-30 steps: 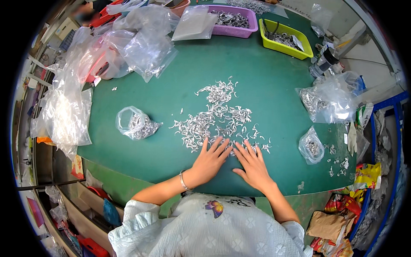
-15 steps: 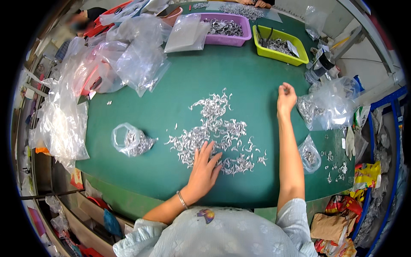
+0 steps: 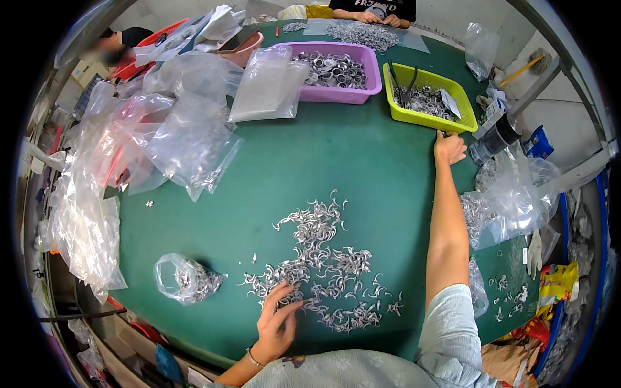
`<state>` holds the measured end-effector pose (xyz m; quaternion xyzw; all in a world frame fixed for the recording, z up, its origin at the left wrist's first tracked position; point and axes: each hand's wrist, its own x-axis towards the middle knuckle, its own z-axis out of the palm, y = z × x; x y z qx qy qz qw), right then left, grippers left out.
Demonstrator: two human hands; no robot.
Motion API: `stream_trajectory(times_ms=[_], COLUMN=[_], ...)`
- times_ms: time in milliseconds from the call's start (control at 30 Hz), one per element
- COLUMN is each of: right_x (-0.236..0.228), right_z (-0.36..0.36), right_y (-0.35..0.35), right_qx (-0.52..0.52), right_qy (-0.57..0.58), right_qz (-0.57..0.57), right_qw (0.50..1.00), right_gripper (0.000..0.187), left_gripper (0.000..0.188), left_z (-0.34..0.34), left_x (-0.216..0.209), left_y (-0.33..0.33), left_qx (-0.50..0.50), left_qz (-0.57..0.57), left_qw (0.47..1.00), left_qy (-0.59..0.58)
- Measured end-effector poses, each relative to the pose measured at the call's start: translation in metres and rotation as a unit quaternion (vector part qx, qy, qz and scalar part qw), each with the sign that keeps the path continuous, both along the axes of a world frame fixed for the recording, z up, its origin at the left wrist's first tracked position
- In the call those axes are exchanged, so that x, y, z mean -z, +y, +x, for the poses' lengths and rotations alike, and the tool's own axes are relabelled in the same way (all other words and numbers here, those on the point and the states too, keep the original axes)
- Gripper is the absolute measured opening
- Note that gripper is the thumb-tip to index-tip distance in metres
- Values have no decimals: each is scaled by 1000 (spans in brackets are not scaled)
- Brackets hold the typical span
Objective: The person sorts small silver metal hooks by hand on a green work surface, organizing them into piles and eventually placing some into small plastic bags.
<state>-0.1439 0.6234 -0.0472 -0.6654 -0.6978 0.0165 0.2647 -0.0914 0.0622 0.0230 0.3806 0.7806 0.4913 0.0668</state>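
Small silvery crescent-shaped metal pieces (image 3: 317, 223) lie in a loose heap on the green table. At the heap's near left edge my left hand (image 3: 278, 323) rests with its fingers apart and slightly bent, fingertips touching the pieces. My right arm is stretched far forward. My right hand (image 3: 449, 149) is closed, its curled fingers at the near rim of a yellow-green basket (image 3: 424, 118), seemingly gripping it; the fingertips are partly hidden. Inside the basket are metal pieces (image 3: 427, 101), dark-handled pliers (image 3: 406, 90) and a white slip (image 3: 451, 103).
A purple bin (image 3: 336, 95) of metal rings stands beyond. Clear plastic bags (image 3: 187, 142) crowd the left, and an open bag of pieces (image 3: 174, 278) sits nearer. At right are a dark-lidded bottle (image 3: 495, 139) and filled bags (image 3: 511, 207). Another person's hands (image 3: 378, 19) work at the far end.
My right hand has reached forward to the basket's near rim. My left hand has shifted left along the heap, fingers more bent. The whole view has tilted upward.
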Motion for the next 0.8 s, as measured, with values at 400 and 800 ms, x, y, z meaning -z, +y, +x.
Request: stream_trajectory(times_ms=[400, 800], right_x=[-6, -168], right_z=[17, 90], right_y=[-17, -341], right_qx=[-125, -576], right_qy=[283, 447], right_qz=[-7, -231], right_qw=[951, 644], right_gripper=[13, 15], left_gripper=[32, 37], left_z=[2, -8], left_x=[-6, -84], left_y=[2, 37], left_qx=[-26, 47], left_qz=[73, 303], left_qw=[997, 898], left_qy=[-8, -316])
